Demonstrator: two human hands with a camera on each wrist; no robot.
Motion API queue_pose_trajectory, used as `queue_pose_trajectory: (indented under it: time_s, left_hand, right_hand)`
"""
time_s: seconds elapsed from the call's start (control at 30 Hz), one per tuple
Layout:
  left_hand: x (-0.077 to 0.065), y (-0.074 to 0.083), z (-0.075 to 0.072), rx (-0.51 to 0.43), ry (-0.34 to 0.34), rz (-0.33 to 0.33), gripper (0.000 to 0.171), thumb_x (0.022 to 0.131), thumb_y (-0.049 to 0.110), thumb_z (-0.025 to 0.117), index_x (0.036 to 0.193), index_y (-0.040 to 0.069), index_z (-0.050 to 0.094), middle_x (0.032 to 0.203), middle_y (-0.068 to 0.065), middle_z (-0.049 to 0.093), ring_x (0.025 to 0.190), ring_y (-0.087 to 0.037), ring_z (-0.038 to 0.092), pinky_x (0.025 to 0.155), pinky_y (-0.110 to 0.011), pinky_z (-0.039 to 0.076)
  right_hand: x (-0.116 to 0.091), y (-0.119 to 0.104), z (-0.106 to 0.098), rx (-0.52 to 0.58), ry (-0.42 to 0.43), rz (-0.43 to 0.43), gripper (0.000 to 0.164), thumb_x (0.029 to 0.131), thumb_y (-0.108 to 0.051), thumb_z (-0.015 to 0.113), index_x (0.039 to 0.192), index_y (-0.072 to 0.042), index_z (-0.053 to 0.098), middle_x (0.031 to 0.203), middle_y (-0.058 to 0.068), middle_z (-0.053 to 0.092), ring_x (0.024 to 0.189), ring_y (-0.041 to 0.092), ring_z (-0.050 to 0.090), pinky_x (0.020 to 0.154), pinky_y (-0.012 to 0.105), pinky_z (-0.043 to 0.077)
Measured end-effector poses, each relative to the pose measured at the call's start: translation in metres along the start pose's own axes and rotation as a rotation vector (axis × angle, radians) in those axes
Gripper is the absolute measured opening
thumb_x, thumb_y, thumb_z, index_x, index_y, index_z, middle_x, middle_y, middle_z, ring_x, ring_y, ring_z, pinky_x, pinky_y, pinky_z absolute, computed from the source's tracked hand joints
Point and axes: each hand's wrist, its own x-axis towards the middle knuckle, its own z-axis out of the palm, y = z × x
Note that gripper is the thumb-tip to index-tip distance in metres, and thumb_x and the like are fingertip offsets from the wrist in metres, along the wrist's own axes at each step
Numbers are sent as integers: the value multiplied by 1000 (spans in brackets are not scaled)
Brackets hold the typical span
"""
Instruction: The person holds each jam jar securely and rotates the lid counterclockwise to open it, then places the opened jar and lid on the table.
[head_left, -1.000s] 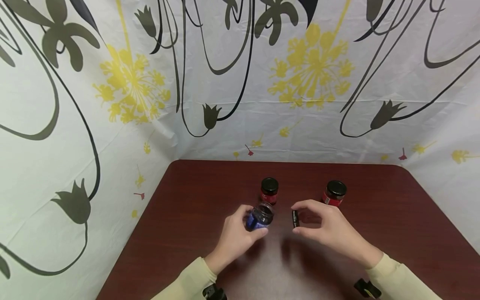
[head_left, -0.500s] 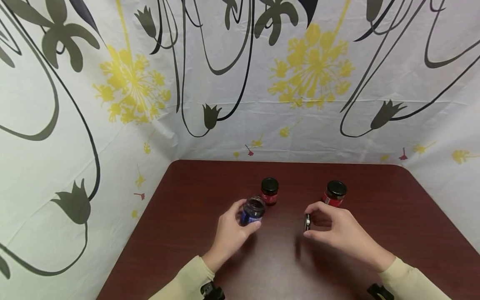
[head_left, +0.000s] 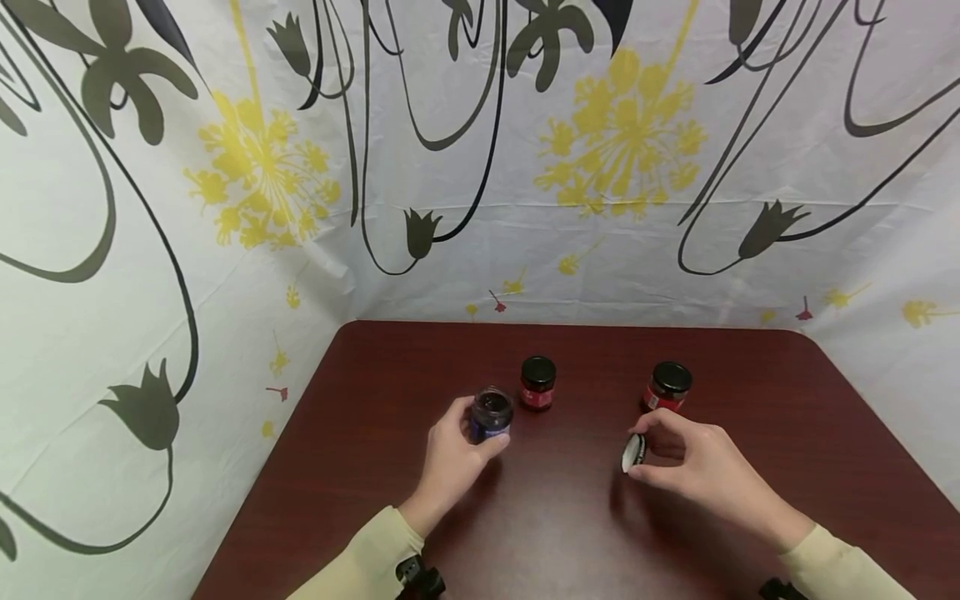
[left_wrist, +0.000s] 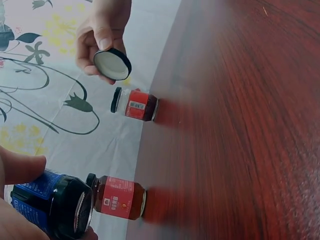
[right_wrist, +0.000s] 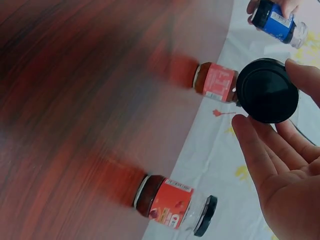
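Observation:
My left hand (head_left: 453,454) grips a lidless glass jar (head_left: 492,414) with a blue label and dark contents, held above the table with its mouth up. To the right, my right hand (head_left: 701,462) pinches a round lid (head_left: 633,452) by its edge between thumb and fingers. The lid stands on edge, its white inside turned to the left; in the right wrist view its black outer face (right_wrist: 267,91) shows. In the left wrist view the blue-label jar (left_wrist: 50,202) lies close to the camera, wrapped by the thumb and fingers.
A capped jar with a pinkish-red label (head_left: 537,383) stands just behind the left hand. Another capped jar with a red label (head_left: 668,387) stands behind the right hand. Both are on the dark red wooden table (head_left: 420,358), in front of a patterned cloth (head_left: 450,183).
Both hands have moved apart: the left hand carries the jar leftward and sets it more upright, while the right hand carries the lid rightward and turns its white inside into view.

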Motion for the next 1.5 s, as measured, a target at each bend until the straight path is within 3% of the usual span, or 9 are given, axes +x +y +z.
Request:
queue_pose_trajectory:
  time_s: [0.4,0.87,1.5]
  left_hand:
    - [7,-4,-3,-23,25,-25,56,81,19,86,129,13,58,124,-5,65,116,-18,63,94,-42,52]
    - [20,-12,-12,22,92,-16,51,77,15,87,120,12,60,114,-6,68,108,-21,67,90,-45,53]
    - [35,-30,-24,69,134,-93,50,77,15,87,118,10,59,111,-7,70,104,-22,67,90,-47,51]
  right_hand:
    - [-12,17,-11,-55,39,38,50,72,-46,89,112,-28,66,106,-13,72,96,6,71,78,26,56]
    - [-31,36,-28,-187,96,100,44,72,-48,88,107,-34,67,102,-17,72,95,2,70,74,17,52]
    - [-46,60,-42,-255,123,119,37,72,-49,88,100,-36,66,105,-17,72,91,0,70,72,9,46]
